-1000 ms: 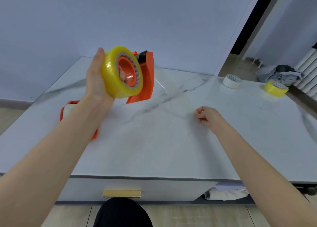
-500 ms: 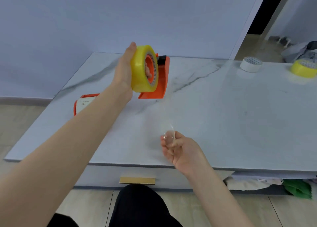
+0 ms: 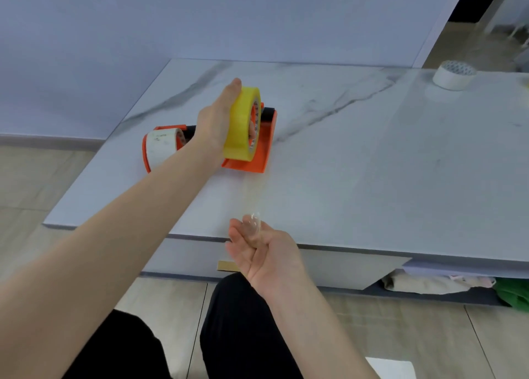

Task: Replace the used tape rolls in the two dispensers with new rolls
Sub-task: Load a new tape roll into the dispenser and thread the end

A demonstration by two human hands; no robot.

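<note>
My left hand [image 3: 217, 121] grips a full yellow tape roll [image 3: 242, 124] mounted in an orange dispenser [image 3: 254, 152], whose base rests on the marble table [image 3: 372, 164]. A clear strip of tape [image 3: 253, 198] runs from the roll toward me. My right hand [image 3: 263, 252] pinches the strip's crumpled free end at the table's front edge. A second orange dispenser [image 3: 148, 155] holding a white roll [image 3: 160, 146] lies on the table just left of my left wrist, partly hidden by it.
A white tape roll [image 3: 453, 74] lies flat at the table's far right. A drawer with a gold handle [image 3: 226, 265] sits under the tabletop. Cloth and a green item [image 3: 512, 291] fill the open shelf at right. My dark-clad knees are below.
The left hand has lowered the dispenser with the yellow roll to the table. The right hand has drawn the tape end back to the front edge, lengthening the strip. The camera turned left.
</note>
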